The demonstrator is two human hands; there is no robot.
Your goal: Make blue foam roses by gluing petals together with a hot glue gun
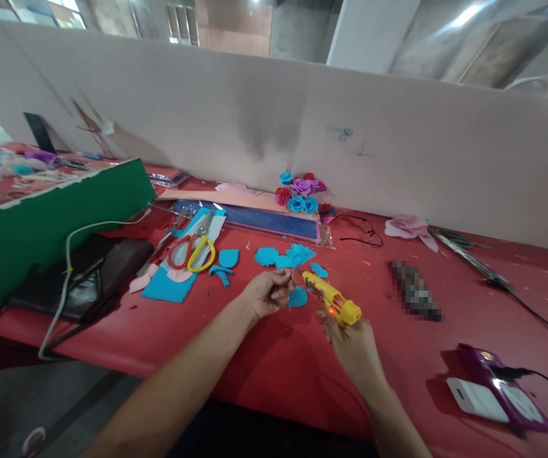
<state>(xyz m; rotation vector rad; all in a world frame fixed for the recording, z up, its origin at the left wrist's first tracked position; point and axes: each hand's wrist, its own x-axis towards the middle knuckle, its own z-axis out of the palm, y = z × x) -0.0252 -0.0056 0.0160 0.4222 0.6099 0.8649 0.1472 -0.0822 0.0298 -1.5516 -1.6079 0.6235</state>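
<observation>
My right hand (348, 337) is wrapped round a yellow hot glue gun (328, 294) with a glowing orange light. The gun's nozzle points left, close to the fingertips of my left hand (268, 294). Those fingers are closed in a pinch; what they hold is too small to make out. Blue paper petals (300, 254) lie just beyond my hands, and another blue petal (297, 296) lies partly behind my left fingers. To the left are a cut blue piece (229, 257) and a curled blue strip (221, 275).
Scissors (201, 253) with red and yellow handles rest on blue sheets (166, 286). Paper roses (302, 194) and glasses (362, 229) sit near the white partition (198, 108). A black bag (107, 270) lies left; a purple device with a cable (503, 388) lies right.
</observation>
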